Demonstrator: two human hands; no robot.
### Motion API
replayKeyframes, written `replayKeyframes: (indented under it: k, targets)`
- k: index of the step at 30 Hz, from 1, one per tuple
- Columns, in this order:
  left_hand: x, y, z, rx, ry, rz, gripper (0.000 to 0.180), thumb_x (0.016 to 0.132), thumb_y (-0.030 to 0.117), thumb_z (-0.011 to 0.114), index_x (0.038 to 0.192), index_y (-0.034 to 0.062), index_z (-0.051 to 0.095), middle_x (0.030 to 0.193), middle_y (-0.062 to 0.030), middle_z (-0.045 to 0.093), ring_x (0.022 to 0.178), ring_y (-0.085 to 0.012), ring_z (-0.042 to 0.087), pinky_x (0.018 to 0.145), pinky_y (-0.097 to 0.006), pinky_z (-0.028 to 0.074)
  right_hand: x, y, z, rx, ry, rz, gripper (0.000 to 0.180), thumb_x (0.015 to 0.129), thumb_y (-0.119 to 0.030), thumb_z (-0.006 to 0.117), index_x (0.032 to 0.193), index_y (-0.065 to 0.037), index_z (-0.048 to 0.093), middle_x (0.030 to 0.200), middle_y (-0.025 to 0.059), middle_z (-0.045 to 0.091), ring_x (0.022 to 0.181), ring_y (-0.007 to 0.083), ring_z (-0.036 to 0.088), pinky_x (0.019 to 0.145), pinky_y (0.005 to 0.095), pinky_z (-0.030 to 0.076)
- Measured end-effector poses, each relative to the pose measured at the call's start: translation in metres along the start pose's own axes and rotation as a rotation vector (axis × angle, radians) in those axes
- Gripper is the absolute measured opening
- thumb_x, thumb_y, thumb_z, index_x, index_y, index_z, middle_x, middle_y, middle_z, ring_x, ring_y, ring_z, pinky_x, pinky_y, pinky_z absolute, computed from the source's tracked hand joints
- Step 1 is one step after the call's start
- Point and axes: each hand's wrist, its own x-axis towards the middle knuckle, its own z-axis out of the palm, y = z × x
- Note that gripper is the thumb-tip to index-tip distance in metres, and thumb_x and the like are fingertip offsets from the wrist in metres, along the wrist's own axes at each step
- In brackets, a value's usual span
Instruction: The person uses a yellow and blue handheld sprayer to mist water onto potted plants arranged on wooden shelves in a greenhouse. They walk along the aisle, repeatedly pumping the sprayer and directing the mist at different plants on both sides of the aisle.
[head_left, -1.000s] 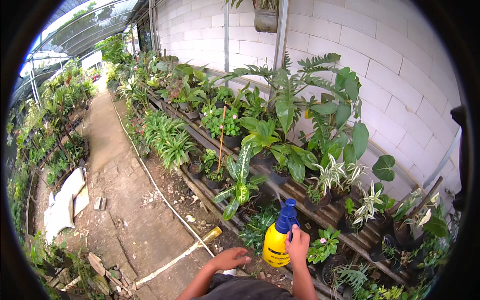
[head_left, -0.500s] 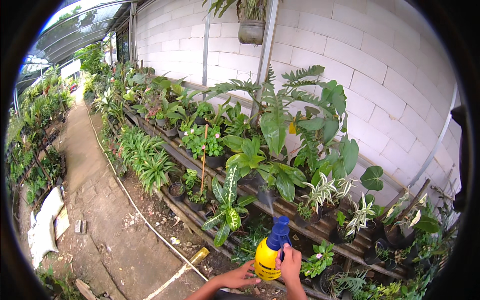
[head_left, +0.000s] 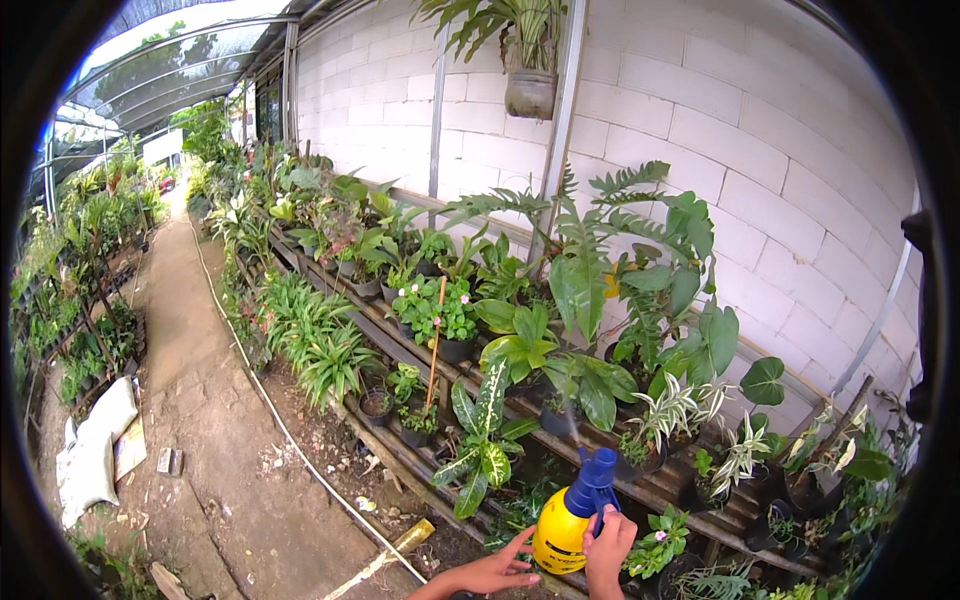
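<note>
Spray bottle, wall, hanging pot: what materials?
Spray bottle: likely plastic, glossy yellow body, blue trigger head. Right hand grips it; left hand steadies it. Wall: white-painted masonry blocks, mortar joints visible. Hanging pot: grey, matte; plastic or cement, unclear.

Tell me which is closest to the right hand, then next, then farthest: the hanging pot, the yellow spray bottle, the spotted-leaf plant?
1. Yellow spray bottle, held in the right hand.
2. Spotted-leaf plant, up and left.
3. Hanging pot, high on the wall.
</note>
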Motion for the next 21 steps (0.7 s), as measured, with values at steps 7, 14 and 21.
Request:
replayKeyframes:
  k: [7,14,21]
  targets:
    - [-0.016,-0.009,0.007,0.022,0.098,0.019,0.105,0.106,0.031,0.071,0.173,0.0228,-0.009,0.173,-0.0176,0.023,0.149,-0.0354,0.046,0.12,-0.049,0.043,0.008,-0.011,0.001,0.185,0.192,0.072,0.044,0.108,-0.033,0.056,0.074,-0.006,0.054,0.057,0.0012,0.049,0.045,0.0104,0.044,0.043,0.0261,0.033]
    - [-0.012,-0.028,0.032,-0.055,0.133,0.013,0.1,0.106,0.03,0.071,0.173,0.0196,-0.003,0.173,-0.0182,0.025,0.149,-0.0343,0.047,0.119,-0.047,0.045,0.012,-0.019,-0.028,0.116,0.035,0.026,0.047,0.108,-0.027,0.054,0.067,-0.002,0.056,0.056,0.0008,0.053,0.046,0.0093,0.047,0.045,0.0276,0.033]
    - [0.023,-0.023,0.072,-0.052,0.167,-0.014,0.085,0.109,0.022,0.067,0.173,0.0161,0.011,0.172,-0.0147,0.032,0.149,-0.0305,0.048,0.123,-0.044,0.043,0.018,-0.034,-0.083,0.109,0.052,0.033,0.046,0.106,-0.023,0.054,0.066,0.0,0.055,0.056,0.002,0.052,0.047,0.0097,0.048,0.046,0.0287,0.033]
